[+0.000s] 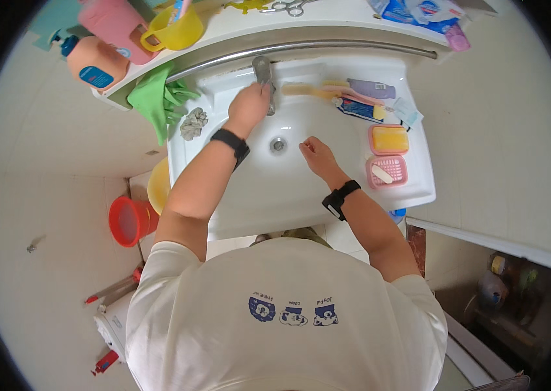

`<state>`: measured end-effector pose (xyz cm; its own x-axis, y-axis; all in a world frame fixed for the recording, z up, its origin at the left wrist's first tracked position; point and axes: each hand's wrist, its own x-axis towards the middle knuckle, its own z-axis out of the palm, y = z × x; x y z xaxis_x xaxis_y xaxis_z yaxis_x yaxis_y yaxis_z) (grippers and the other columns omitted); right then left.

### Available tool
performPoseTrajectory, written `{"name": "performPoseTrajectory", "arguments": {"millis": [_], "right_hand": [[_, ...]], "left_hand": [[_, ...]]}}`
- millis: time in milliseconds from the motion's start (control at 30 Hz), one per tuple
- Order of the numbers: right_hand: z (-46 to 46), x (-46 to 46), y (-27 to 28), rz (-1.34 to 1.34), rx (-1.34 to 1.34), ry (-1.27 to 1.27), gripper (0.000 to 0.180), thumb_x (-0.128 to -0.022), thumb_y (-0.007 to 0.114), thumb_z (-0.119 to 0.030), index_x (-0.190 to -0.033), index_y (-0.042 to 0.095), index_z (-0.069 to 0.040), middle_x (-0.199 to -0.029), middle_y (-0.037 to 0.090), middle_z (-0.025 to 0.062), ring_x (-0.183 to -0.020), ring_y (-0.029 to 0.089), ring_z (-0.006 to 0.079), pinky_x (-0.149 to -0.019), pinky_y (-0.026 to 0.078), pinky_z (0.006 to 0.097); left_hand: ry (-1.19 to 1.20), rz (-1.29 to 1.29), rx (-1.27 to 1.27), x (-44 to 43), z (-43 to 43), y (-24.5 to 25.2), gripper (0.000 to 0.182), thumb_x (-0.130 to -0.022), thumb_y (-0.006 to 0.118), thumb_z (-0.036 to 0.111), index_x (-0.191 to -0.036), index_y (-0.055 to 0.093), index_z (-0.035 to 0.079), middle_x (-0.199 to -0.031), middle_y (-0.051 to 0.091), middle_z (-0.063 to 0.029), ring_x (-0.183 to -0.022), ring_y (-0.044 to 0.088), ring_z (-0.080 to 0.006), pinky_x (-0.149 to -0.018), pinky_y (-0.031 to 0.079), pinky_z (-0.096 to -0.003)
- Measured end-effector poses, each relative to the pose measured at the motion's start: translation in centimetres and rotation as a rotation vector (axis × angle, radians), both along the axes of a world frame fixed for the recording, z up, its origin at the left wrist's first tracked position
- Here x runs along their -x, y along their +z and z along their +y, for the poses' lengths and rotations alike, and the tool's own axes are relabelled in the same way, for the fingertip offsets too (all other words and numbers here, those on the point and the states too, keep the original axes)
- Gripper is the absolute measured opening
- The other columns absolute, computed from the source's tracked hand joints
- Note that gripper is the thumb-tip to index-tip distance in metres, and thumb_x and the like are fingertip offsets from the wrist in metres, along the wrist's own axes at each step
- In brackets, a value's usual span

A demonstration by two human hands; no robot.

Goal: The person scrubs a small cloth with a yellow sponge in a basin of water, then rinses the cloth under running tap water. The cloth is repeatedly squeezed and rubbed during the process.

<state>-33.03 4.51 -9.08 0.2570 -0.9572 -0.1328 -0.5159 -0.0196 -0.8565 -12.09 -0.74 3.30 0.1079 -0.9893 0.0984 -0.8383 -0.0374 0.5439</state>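
My left hand [249, 108] is on the metal faucet [263, 70] at the back of the white washbasin [251, 205], its fingers around the side of the faucet body. My right hand [318, 155] hangs over the bowl with its fingers curled, just right of the drain [278, 145]; whether something small is inside it cannot be told. Right of the faucet lie a wooden-handled brush [300, 90], a blue toothpaste tube [359, 109] and a purple tube [372, 88]. A yellow soap bar [390, 139] rests in a pink dish, beside another pink soap dish [403, 172] with a white piece.
A metal rail [334, 44] runs below the white shelf [236, 29], which bears a yellow cup [177, 29], a pump bottle [97, 63] and scissors [295, 7]. Green gloves [153, 100] hang at left, near a crumpled grey cloth [194, 124]. A red bucket [129, 221] stands lower left.
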Motion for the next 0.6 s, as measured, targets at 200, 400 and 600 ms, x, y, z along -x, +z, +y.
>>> {"name": "performPoseTrajectory", "arguments": {"millis": [200, 400, 600], "right_hand": [[-5.3, -4.1, -4.7, -0.307, -0.487, 0.1, 0.031, -0.089, 0.052, -0.032, -0.096, 0.059, -0.002, -0.077, 0.061, 0.0077, -0.073, 0.061, 0.0189, -0.064, 0.047, 0.0334], [-8.0, -8.7, -4.4, -0.571, -0.721, -0.03, 0.045, -0.093, 0.041, -0.046, -0.108, 0.056, -0.006, -0.099, 0.059, 0.007, -0.084, 0.059, 0.017, -0.069, 0.047, 0.0329], [-8.4, -9.2, -2.6, -0.739, -1.189, 0.007, 0.05, -0.09, 0.033, -0.063, -0.096, 0.058, -0.021, -0.089, 0.059, -0.0015, -0.078, 0.053, 0.0142, -0.068, 0.043, 0.0301]], "left_hand": [[0.17, 0.102, 0.088, -1.1, -1.1, -1.4, 0.033, -0.092, 0.046, 0.033, -0.088, 0.059, 0.002, -0.08, 0.062, -0.0182, -0.077, 0.059, -0.0368, -0.072, 0.046, -0.0397], [0.339, 0.562, -0.193, 0.7, 4.9, -8.9, 0.042, -0.093, 0.047, 0.039, -0.117, 0.053, 0.004, -0.091, 0.062, -0.0102, -0.088, 0.058, -0.0228, -0.081, 0.045, -0.0321], [0.299, 0.954, -0.408, 3.9, 2.8, -11.2, 0.072, -0.091, 0.033, 0.061, -0.139, 0.035, 0.007, -0.126, 0.05, -0.0114, -0.117, 0.044, -0.0249, -0.096, 0.037, -0.0363]]}}
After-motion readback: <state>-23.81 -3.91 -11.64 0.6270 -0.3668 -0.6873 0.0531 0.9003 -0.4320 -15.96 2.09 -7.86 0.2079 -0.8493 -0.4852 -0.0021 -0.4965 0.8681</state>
